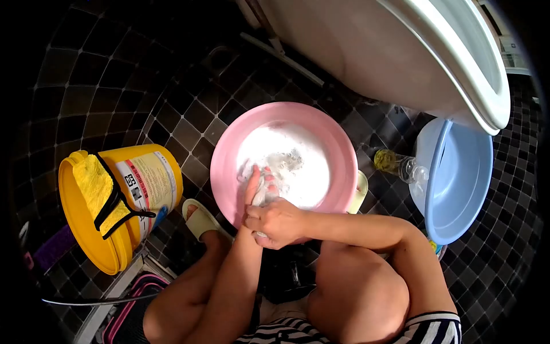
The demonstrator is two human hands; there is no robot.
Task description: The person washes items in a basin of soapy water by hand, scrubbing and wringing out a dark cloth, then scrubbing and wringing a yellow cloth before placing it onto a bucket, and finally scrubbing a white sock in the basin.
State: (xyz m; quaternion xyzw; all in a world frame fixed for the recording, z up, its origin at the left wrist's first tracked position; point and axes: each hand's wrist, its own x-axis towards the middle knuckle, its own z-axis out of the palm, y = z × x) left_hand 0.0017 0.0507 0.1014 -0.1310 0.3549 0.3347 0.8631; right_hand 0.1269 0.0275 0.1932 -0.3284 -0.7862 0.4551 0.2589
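Observation:
A pink basin [226,152] stands on the dark tiled floor, with white suds and water [309,163] inside. At its near left edge, my left hand [259,184] reaches over the suds with a wet white cloth [264,195] against the palm; its fingers are partly hidden by cloth and foam. My right hand [276,222] is closed on the lower part of the same cloth, pressed across my left wrist. A small end of the cloth shows below the right fingers.
A yellow bucket [166,172] with a yellow cloth [94,183] over its rim lies tilted at left. At right are a clear bottle [401,166] and a tilted blue basin [467,178]. A white ceramic fixture [366,51] overhangs the upper right.

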